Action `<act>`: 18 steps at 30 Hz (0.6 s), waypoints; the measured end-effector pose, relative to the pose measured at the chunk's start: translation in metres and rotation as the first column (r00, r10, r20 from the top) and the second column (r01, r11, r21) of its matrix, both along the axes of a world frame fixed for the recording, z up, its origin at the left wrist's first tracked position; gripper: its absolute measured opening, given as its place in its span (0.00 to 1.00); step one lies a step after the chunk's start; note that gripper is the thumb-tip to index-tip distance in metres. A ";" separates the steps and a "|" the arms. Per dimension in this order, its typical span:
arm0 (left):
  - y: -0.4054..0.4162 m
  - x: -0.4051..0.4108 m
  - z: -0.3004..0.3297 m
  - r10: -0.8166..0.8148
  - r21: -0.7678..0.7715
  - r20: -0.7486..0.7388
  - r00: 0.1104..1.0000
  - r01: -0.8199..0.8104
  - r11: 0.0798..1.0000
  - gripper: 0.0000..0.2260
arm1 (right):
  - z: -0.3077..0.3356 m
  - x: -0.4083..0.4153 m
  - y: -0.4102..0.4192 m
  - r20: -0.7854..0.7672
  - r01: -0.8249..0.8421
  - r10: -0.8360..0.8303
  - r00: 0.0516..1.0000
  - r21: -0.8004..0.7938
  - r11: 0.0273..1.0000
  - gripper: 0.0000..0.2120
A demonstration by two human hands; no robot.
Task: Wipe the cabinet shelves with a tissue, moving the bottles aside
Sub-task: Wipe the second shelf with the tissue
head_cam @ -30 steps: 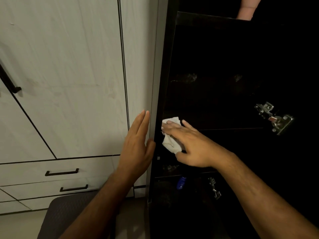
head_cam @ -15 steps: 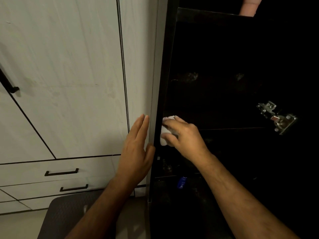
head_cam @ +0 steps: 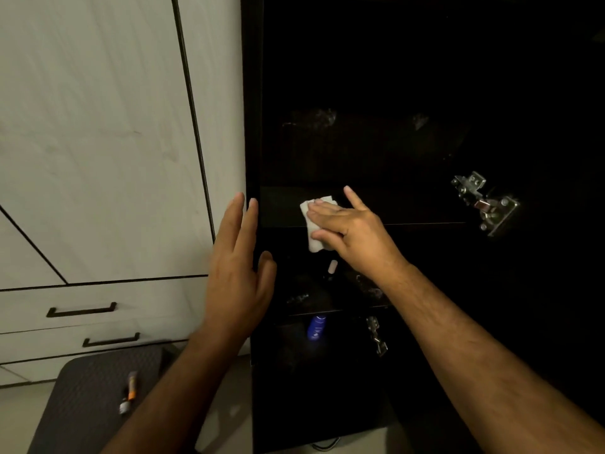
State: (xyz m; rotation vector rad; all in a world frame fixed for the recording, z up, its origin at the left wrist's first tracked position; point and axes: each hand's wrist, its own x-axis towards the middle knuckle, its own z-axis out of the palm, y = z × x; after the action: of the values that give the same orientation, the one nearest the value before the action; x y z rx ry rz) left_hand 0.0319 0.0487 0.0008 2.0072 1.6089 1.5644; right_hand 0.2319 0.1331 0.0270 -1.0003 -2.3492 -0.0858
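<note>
Tissue (head_cam: pixel 311 224) lies under the right hand (head_cam: pixel 352 231) on the front edge of a dark shelf (head_cam: pixel 425 211) inside the black cabinet (head_cam: pixel 409 77). The right hand lies flat on the white tissue with its fingers straight and spread, pressing it down. The left hand (head_cam: pixel 237 276) is flat and wide open too, holding nothing, with its fingers against the cabinet's left edge. A small pale bottle (head_cam: pixel 331 268) stands on the shelf just below the right hand. A blue bottle (head_cam: pixel 316 327) sits one shelf lower. A shiny metal hinge (head_cam: pixel 484 203) is on the right wall.
</note>
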 end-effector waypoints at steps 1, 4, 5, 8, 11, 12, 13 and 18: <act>0.000 0.006 -0.001 0.011 0.015 0.013 1.000 -0.011 1.000 0.32 | 0.000 0.011 0.001 -0.002 0.011 -0.011 1.000 -0.007 1.000 0.18; -0.001 0.024 -0.002 0.059 0.081 0.028 0.998 -0.061 0.995 0.31 | 0.002 0.044 0.004 -0.018 0.049 -0.050 0.999 -0.032 0.998 0.16; -0.001 0.030 -0.002 0.075 0.105 0.021 0.997 -0.077 0.991 0.31 | 0.002 0.055 0.005 -0.029 0.056 -0.058 0.998 -0.049 0.997 0.16; 0.000 0.050 -0.002 0.073 0.121 -0.010 0.997 -0.072 0.990 0.30 | 0.004 0.085 0.006 -0.045 0.091 -0.095 0.994 -0.100 0.991 0.16; 0.003 0.072 -0.002 0.036 0.084 -0.052 0.998 -0.032 0.996 0.30 | 0.008 0.108 0.005 -0.062 0.120 -0.131 0.989 -0.157 0.980 0.17; 0.004 0.080 -0.001 0.026 0.059 -0.064 0.998 -0.023 0.998 0.31 | 0.009 0.115 0.004 -0.064 0.128 -0.141 0.988 -0.176 0.976 0.17; 0.006 0.086 0.000 0.019 0.033 -0.076 0.997 -0.017 0.999 0.32 | 0.010 0.122 0.004 -0.061 0.139 -0.153 0.986 -0.193 0.971 0.17; 0.018 0.110 0.004 -0.003 -0.027 -0.141 0.990 0.000 1.000 0.34 | 0.017 0.143 -0.001 0.034 0.264 -0.264 0.964 -0.246 0.933 0.19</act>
State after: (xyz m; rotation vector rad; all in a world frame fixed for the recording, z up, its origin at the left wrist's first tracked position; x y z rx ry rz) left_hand 0.1416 0.0664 0.0053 2.1487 1.6668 1.4212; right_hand 0.3752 0.1322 0.0443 -1.4360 -2.2497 0.1086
